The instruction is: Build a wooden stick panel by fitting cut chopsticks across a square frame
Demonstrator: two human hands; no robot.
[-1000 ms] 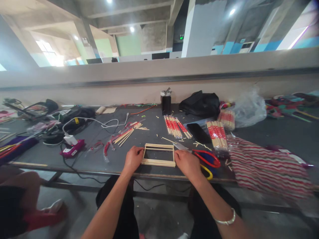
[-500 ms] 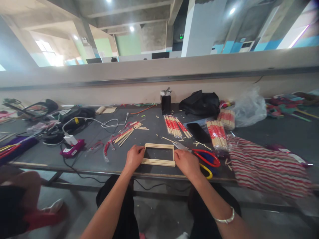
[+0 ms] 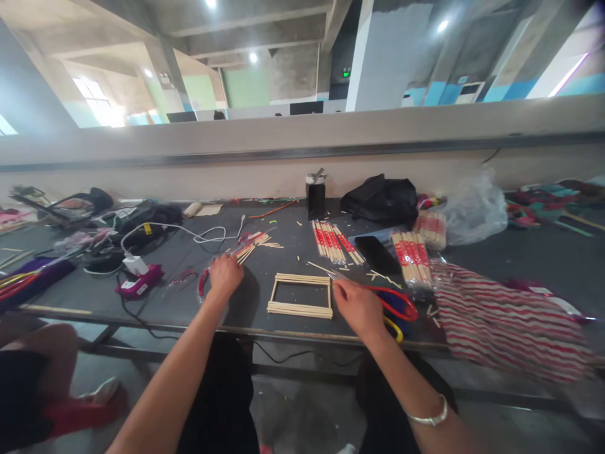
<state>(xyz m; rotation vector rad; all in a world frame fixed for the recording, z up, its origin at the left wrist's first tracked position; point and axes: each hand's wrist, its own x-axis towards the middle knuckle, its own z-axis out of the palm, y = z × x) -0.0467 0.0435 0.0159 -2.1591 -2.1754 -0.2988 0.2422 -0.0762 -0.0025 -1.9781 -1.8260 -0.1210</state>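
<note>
A small rectangular frame of stacked wooden sticks (image 3: 300, 311) lies flat near the table's front edge. My left hand (image 3: 227, 277) is away to its left, over the near end of a pile of loose wooden sticks (image 3: 248, 251) and red-and-clear wrapping (image 3: 203, 284). Its fingers point down, and their tips are hidden. At the frame's upper right corner, my right hand (image 3: 358, 307) has its fingers bent and drawn together; I cannot make out what is between them. Red-handled scissors (image 3: 401, 304) lie partly beneath this hand, blade tips showing above it.
Chopstick packs with red bands (image 3: 328, 241) lie beyond the frame. A phone (image 3: 377, 253), a black bag (image 3: 380, 198) and a striped cloth (image 3: 501, 321) are to the right. At left are a purple power strip (image 3: 139, 284) and a white cable (image 3: 208, 235). Another person's leg shows lower left.
My left hand has let go of the frame's left side and moved left and away to the loose sticks. My right hand stays by the frame's right side, its fingers slightly shifted.
</note>
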